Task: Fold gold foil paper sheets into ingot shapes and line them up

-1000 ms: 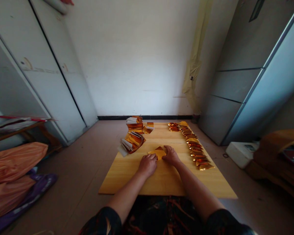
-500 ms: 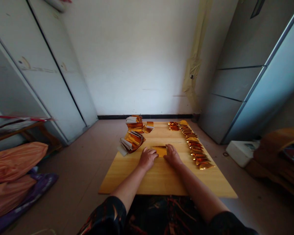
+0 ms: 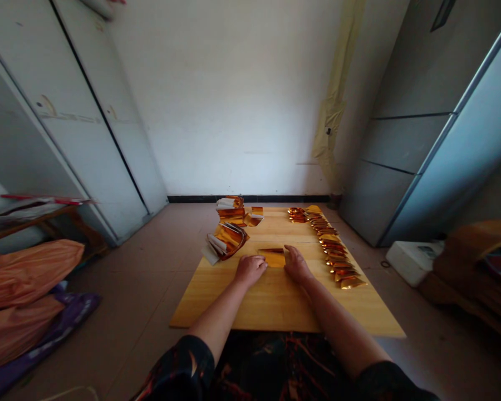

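A folded piece of gold foil [image 3: 273, 258] lies near the middle of the pale wooden board [image 3: 275, 309], its top edge dark and shiny. My left hand [image 3: 250, 270] rests with curled fingers against its lower left corner. My right hand [image 3: 297, 265] presses against its right side. Beyond my right hand, a long row of folded gold foil pieces [image 3: 332, 250] runs along the board's right side. To the left of my hands lies a fanned bundle of gold and white foil sheets [image 3: 227, 241], with a small stack [image 3: 230, 209] behind it.
Loose foil scraps [image 3: 255, 216] lie at the board's far edge. White cabinet doors [image 3: 96, 128] stand on the left, above orange bags [image 3: 20, 273] on the floor. A grey-blue refrigerator [image 3: 417, 145] stands right, near a white box [image 3: 413, 262].
One second ago, the foil had a pointed, uneven outline. It now lies as a neater rectangular fold. My hands have drawn slightly apart to its sides.
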Action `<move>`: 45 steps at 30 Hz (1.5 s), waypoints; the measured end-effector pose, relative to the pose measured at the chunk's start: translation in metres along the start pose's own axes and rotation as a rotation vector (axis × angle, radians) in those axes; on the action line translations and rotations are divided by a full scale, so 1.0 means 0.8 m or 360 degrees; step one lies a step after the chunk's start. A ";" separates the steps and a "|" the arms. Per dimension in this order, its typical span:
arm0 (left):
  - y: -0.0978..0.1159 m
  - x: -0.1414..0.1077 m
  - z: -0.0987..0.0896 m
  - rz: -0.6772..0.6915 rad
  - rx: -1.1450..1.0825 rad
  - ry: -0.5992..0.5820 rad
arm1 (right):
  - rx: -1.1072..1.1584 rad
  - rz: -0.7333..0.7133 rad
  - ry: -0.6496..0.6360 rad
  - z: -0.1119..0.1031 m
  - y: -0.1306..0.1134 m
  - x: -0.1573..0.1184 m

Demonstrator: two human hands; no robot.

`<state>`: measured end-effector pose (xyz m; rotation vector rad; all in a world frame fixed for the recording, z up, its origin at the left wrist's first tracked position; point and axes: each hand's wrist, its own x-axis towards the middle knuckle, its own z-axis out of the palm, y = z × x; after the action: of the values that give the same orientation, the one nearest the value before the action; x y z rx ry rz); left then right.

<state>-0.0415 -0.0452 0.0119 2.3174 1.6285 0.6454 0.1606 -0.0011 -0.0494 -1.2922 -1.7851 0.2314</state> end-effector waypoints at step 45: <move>-0.003 0.002 0.012 -0.0101 0.0168 0.0092 | -0.0248 -0.0346 -0.0610 -0.028 -0.058 -0.003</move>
<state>-0.0386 -0.0422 0.0028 2.3284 1.7953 0.6332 0.1461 -0.0309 -0.0098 -1.2058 -2.2924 0.2328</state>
